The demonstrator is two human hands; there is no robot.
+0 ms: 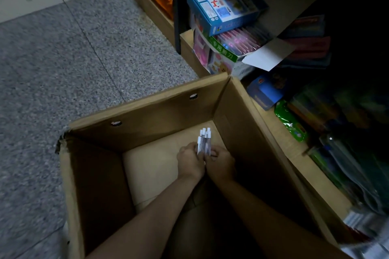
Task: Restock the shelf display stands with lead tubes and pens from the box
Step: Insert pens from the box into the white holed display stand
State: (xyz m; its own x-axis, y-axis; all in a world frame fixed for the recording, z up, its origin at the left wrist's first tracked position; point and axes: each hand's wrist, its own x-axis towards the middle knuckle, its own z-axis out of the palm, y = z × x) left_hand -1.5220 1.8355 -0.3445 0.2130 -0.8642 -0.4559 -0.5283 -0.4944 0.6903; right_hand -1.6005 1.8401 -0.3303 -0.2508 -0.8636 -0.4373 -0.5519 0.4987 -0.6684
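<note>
1. Both hands deep in the cardboard box: left hand and right hand pressed side by side, fingers curled round one small bundle of clear pens with white caps.
2. Bundle upright-ish, caps sticking out just beyond the fingers toward the box's far corner; whether some are lead tubes, can't tell, too small and dim.
3. Box floor around the fingers: bare cardboard, nothing else visible; near part hidden by the forearms.
4. Progress call: looks like the last of the stock, so pick-up side nearly done. Placement of this bundle still left.
5. Display stands not in view. Shelf to the right of the fingers, well apart, holds a blue toy box, a scissors carton and green packets.
6. Next, likely: lift bundle clear of the box wall, carry to the stands.
</note>
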